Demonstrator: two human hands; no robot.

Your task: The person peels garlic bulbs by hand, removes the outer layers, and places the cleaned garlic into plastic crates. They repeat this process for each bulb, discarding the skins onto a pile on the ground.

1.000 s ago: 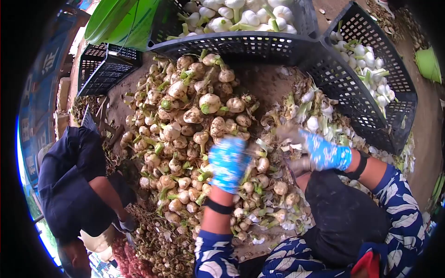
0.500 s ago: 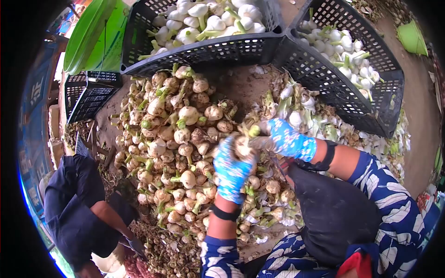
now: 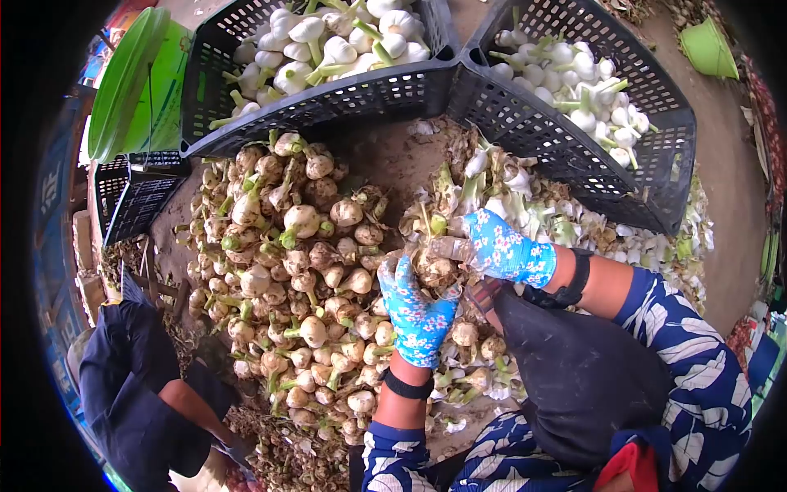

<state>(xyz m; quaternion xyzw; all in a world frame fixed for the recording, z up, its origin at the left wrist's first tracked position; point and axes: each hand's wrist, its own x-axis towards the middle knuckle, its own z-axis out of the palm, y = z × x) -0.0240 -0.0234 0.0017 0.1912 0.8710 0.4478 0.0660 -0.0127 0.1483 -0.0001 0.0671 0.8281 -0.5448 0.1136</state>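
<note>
A dirt-covered garlic bulb [image 3: 434, 271] with a short green stem sits between my two hands. My left hand [image 3: 418, 316], in a blue flowered glove, is closed around its lower left side. From the right, my right hand [image 3: 507, 248] in a matching glove has its soiled fingertips pressed on the bulb's upper side by the stem. A heap of unpeeled garlic bulbs [image 3: 311, 330] lies to the left of and below my hands. Loose garlic skins [image 3: 566, 217] are spread behind and right of my right hand.
Two black crates, one at the upper left [image 3: 328, 105] and one at the upper right [image 3: 566, 143], hold white garlic. Green tubs stand at far left [image 3: 123, 90] and far right [image 3: 710, 51]. A person in dark clothes [image 3: 143, 389] is at lower left.
The view has shifted, so the crates and heap appear further left. Both hands remain on the garlic bulb, and my left fingers are less blurred than before.
</note>
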